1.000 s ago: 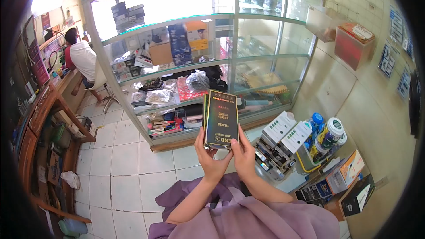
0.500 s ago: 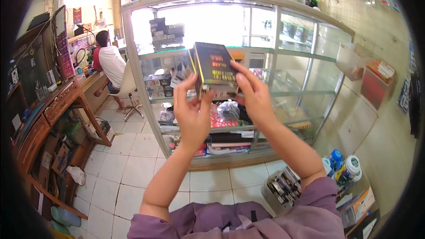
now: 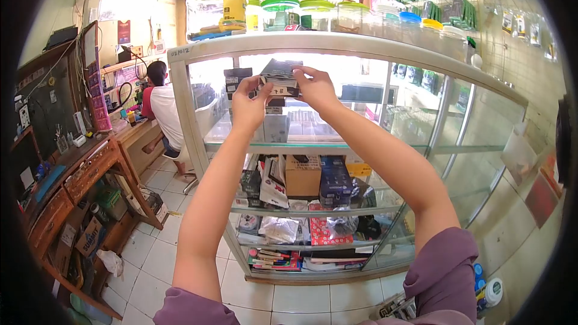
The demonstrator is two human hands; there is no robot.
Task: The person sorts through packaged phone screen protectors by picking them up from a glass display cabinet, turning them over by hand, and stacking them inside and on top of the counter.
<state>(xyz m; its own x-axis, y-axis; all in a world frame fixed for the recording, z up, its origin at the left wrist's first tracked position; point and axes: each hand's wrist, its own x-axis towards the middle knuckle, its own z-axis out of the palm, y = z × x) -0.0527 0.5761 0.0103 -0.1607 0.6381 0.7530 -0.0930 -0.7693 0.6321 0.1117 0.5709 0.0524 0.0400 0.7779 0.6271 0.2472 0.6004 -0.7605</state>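
Observation:
Both my hands hold a small stack of dark boxes [image 3: 282,71] at the upper shelf of the glass cabinet [image 3: 355,41]. My left hand [image 3: 251,101] grips the stack's left side, fingers closed on it. On the right side, my right hand [image 3: 314,87] has its fingers on the top and edge. The end of the stack facing me is pale with dark marks. Just behind and to the left stand other dark boxes [image 3: 237,76] inside the cabinet. How far the held stack is inside the shelf is hard to tell.
Lidded jars [image 3: 280,13] line the cabinet top. Packed goods [image 3: 303,176] fill the lower shelves. A person [image 3: 161,105] sits at a bench at the left, near a wooden desk [image 3: 81,171]. Packets [image 3: 463,12] hang on the right wall.
Both hands have raised the boxes from in front of my body to the cabinet's upper shelf. The view has tilted up, showing the jars on top.

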